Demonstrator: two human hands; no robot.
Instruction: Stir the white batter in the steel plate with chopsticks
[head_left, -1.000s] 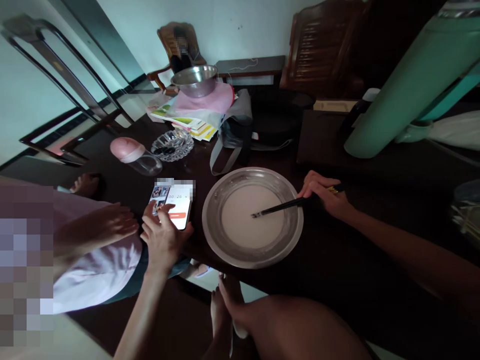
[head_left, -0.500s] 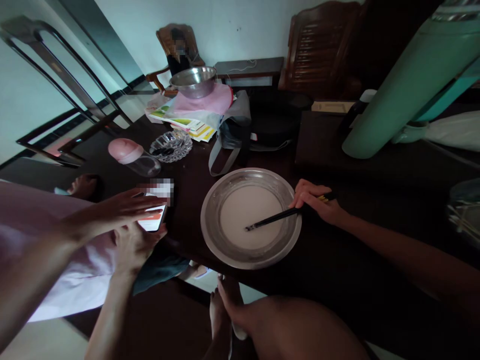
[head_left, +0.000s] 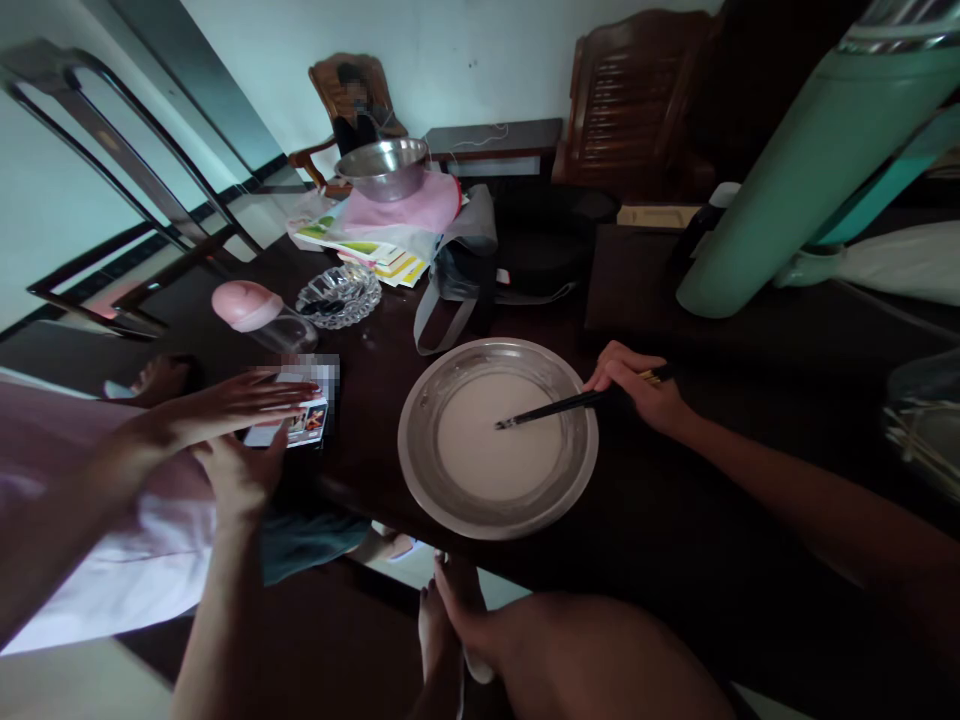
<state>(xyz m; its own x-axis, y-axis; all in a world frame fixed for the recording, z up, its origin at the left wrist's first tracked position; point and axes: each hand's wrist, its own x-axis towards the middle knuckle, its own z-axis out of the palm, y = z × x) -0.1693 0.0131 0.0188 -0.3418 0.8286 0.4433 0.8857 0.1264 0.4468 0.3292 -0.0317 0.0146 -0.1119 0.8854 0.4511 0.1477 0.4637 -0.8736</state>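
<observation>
My right hand (head_left: 634, 385) is closed round a pair of black chopsticks (head_left: 555, 406) with gold marks near the top. It is at the right rim of a wide metal basin (head_left: 416, 470). The chopsticks slant across the rim, and their wet, whitish tips are at the milky white liquid (head_left: 487, 465) inside. Whether the tips dip below its surface I cannot tell. The basin stands near the edge of a dark table (head_left: 637, 500). My left hand is out of view.
At left, another person's two hands (head_left: 244, 465) are at a phone (head_left: 311, 425). Beyond are a pink-capped bottle (head_left: 247, 305), a glass ashtray (head_left: 352, 300), a metal bowl (head_left: 386, 185) on papers, and a black bag (head_left: 547, 240). A tall green flask (head_left: 795, 170) stands at right.
The chopsticks and my right hand have shifted slightly, the tips a little up and right in the basin. The other person's hands and phone moved slightly, and the phone's screen changed.
</observation>
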